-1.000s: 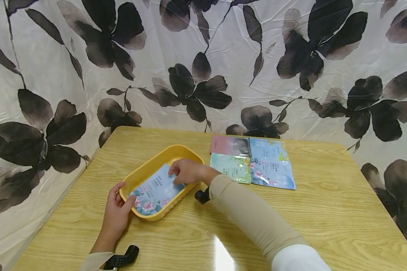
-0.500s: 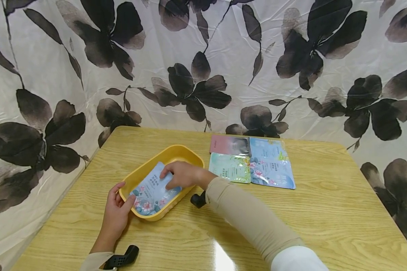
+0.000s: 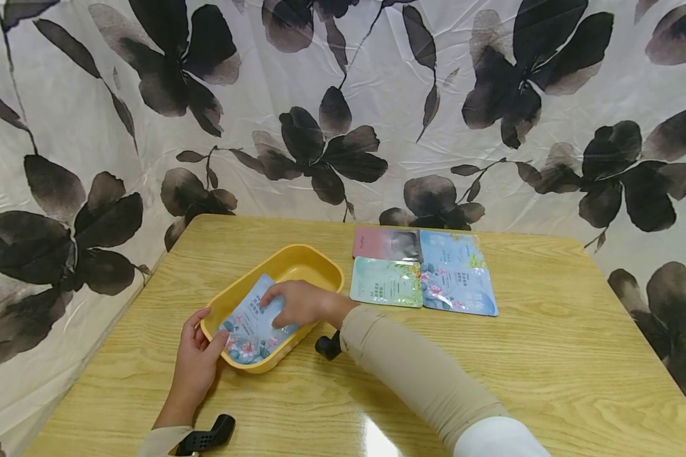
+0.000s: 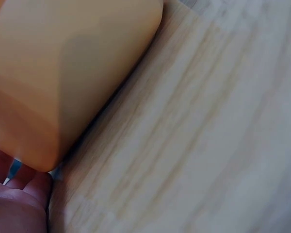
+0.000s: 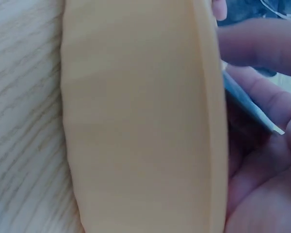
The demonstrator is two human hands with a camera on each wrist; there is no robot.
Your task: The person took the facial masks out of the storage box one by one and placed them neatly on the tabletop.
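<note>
A yellow plastic tray (image 3: 305,263) sits at a slant on the table, left of centre. In it lies a light blue sheet mask packet (image 3: 251,327) with pink flowers, its printed face up; another packet edge shows beneath it. My left hand (image 3: 197,352) grips the tray's near left corner, thumb over the rim and fingers outside. Reaching over the tray's right side, my right hand (image 3: 300,303) holds the blue packet near its upper right edge. In the right wrist view the packet's edge (image 5: 250,104) runs between thumb and palm, behind the tray wall (image 5: 140,121).
Right of the tray lie a pink-and-black packet (image 3: 385,244), a green packet (image 3: 385,281), a blue packet with yellow-green print (image 3: 451,249) and a blue flowered packet (image 3: 460,291), edge to edge. A floral curtain (image 3: 320,146) hangs behind the wooden table (image 3: 549,330).
My right hand has shifted left and slightly nearer within the tray; the top blue packet has turned and slid left with it. The left hand keeps its hold on the tray.
</note>
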